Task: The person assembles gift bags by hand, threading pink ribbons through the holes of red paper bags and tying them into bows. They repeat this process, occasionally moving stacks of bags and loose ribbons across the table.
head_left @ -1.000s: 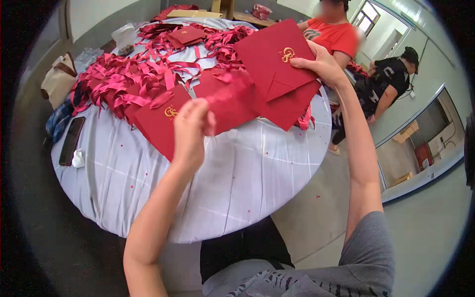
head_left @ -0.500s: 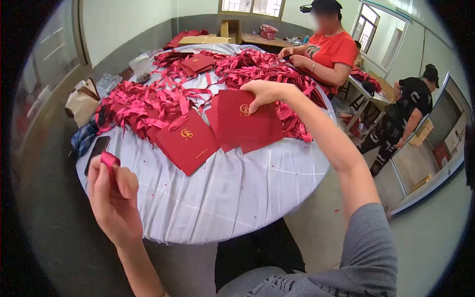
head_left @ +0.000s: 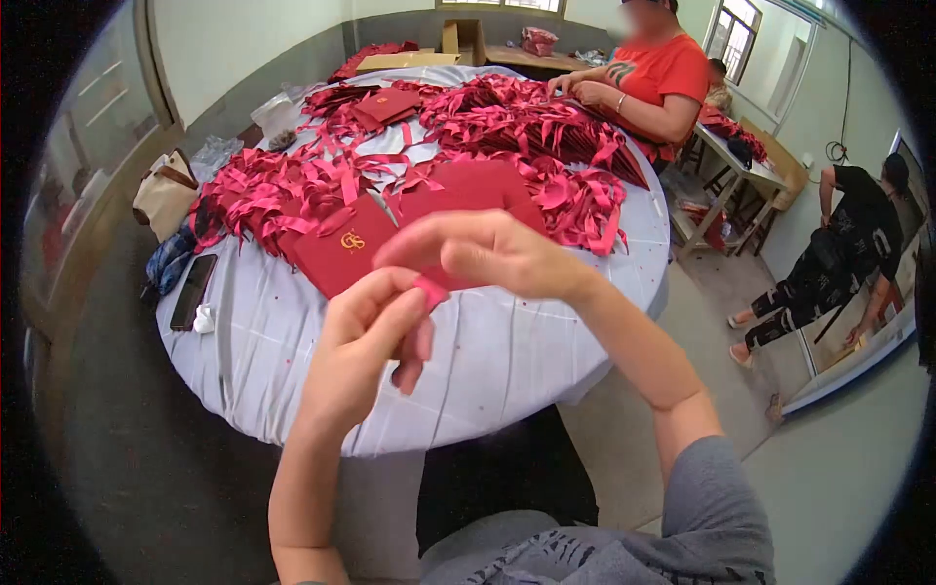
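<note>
In the head view, my left hand [head_left: 366, 336] is raised over the table's near side, pinching a short loop of pinkish-red satin ribbon [head_left: 431, 292] between thumb and fingertips. Just beyond and to the right of it, my right hand [head_left: 522, 258] is held out, its fingers stretched leftward and thumb apart, with nothing visible in it. Behind the hands lies a flat, dark red card piece with a gold monogram [head_left: 327, 255]. Beside it, partly covered by my right hand, is a stack of similar red pieces [head_left: 478, 185].
Heaps of red ribbon [head_left: 263, 200] cover much of the round table with its white cloth [head_left: 263, 366]. A phone [head_left: 194, 292] and crumpled white tissue [head_left: 204, 319] lie at the left edge, near a cream bag [head_left: 164, 200]. A co-worker in red [head_left: 658, 83] stands across; another person [head_left: 838, 249] bends at right.
My right hand has let go of the red pieces and come toward me. My left hand has moved right with the ribbon, so the hands are now close together. The person at right has shifted.
</note>
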A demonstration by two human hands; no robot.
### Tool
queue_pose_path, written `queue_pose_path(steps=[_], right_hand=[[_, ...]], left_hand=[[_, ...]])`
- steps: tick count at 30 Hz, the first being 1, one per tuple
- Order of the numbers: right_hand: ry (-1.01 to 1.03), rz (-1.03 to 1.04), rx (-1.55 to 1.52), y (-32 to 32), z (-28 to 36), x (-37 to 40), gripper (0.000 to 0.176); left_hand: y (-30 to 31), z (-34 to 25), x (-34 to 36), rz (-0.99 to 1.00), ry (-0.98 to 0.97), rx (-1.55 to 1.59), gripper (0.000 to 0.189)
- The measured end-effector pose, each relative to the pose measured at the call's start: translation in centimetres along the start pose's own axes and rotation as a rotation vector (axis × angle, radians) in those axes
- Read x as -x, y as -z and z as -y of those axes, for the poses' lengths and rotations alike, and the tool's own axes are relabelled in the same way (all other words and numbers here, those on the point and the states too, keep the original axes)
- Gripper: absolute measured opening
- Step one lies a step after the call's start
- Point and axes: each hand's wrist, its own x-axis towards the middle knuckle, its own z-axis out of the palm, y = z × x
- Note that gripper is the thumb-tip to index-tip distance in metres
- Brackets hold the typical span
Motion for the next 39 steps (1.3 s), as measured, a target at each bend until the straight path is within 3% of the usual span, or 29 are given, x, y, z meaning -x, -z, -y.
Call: queue_pose_path(steps=[2,5,8,11,13,15,21,23,28,31,35,39], right_hand=[[0.028,-0.071,0.067,-0.2,-0.6,1.5,0.03],[-0.182,-0.169,0.091,0.8,-2.2,3.8,0.021],[-0.249,-0.163,-0.001,1.0,-3.6,6.1,0.018],[-0.473,-0.057,0.074,1.8,-4.3,8.0,0.013],[-0.411,-0.087,0.071,1.8,-4.5,9.2,0.016],[-0.409,-0.144,-0.123,2.0,-4.6,10.3,0.017],[-0.409,-0.16,-0.124,2.9,-5.0,11.6,0.016],[-0.431,-0.225,-0.126,3.4,-4.7,12.1,0.015],[-0.29,-0.607,-0.304,3.9,-4.6,14.0,0.012],[-0.201,-0.736,-0.418,3.9,-5.9,15.4,0.014],[-0.309,-0.895,-0.459,2.8,-7.6,16.8,0.013],[-0.224,-0.899,-0.529,2.8,-8.3,17.9,0.015]], left_hand=[[-0.9,0.3,-0.9,0.001,-0.022,-0.206,0.016],[-1.4,1.9,-1.7,-0.008,-0.011,-0.416,0.013],[-1.3,3.3,-2.5,0.105,0.086,-0.488,0.009],[-2.1,4.3,-3.0,0.185,0.09,-0.589,0.016],[-2.3,5.1,-3.7,0.227,0.099,-0.57,0.017],[-2.6,5.5,-4.2,0.261,0.109,-0.549,0.018],[-3.8,6.5,-6.2,0.346,0.081,-0.56,0.012],[-2.7,6.7,-7.5,0.262,-0.199,-0.752,0.01],[2.6,6.7,-14.2,-0.279,-0.733,-1.378,0.025],[5.3,8.0,-17.6,-0.187,-0.756,-1.457,0.034],[6.1,8.6,-18.4,-0.108,-0.55,-1.423,0.033],[5.2,7.9,-17.3,-0.162,-0.569,-1.281,0.032]])
